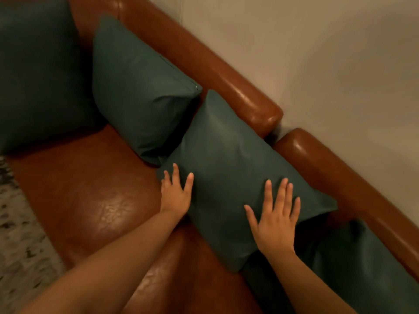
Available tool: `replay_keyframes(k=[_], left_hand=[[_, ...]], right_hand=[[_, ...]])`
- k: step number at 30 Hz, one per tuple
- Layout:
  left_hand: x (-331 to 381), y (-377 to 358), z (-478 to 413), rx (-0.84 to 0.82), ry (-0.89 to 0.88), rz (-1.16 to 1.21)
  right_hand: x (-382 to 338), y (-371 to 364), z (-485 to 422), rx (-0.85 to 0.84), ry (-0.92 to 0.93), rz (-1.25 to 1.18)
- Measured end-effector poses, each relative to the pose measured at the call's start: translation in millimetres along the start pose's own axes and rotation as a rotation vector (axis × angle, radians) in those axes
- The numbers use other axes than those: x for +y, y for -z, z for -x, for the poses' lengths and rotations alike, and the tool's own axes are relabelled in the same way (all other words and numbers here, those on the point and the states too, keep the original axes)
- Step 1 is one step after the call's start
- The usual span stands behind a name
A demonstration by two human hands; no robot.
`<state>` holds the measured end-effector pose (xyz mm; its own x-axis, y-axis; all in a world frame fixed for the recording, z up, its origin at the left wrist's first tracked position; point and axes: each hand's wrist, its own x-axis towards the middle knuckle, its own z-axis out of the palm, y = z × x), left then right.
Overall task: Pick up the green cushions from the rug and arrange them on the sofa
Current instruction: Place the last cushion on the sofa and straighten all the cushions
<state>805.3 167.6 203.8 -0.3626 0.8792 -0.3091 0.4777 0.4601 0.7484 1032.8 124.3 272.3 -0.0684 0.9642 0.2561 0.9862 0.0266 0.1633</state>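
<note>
Several dark green cushions lean along the back of the brown leather sofa (86, 191). The middle cushion (229, 159) stands against the backrest. My left hand (175, 193) lies flat with fingers spread on its lower left edge. My right hand (275, 219) presses flat with spread fingers on its lower right face. Neither hand grips anything. Another cushion (138, 91) stands to the left of it, a big one (38, 71) fills the far left corner, and one more (367, 264) lies at the lower right, partly under the middle cushion.
The sofa backrest (226, 73) runs diagonally along a beige wall (317, 53), with a gap between its two sections. A pale speckled rug (18, 234) shows at the left edge. Bare seat leather lies in front of the cushions.
</note>
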Motion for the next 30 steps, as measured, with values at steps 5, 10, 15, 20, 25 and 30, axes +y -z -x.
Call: replay_keyframes(k=[5,10,15,20,25,30], left_hand=[[8,-36,-30,0.092,0.004,0.181],[16,-65,-45,0.206,0.02,0.249],[17,-59,-48,0.194,0.024,0.255],[55,-35,-58,0.349,-0.14,0.333],[83,-38,-80,0.366,-0.126,0.211],[75,-40,-91,0.274,-0.06,0.299]], right_hand=[[15,-37,-13,0.175,0.032,-0.012],[22,-58,-27,0.283,0.044,0.019],[11,-41,-22,0.306,-0.017,-0.087],[-18,-19,-46,0.333,0.012,-0.1],[-31,-29,-80,0.24,0.015,-0.038],[-29,-32,-80,0.22,-0.014,-0.049]])
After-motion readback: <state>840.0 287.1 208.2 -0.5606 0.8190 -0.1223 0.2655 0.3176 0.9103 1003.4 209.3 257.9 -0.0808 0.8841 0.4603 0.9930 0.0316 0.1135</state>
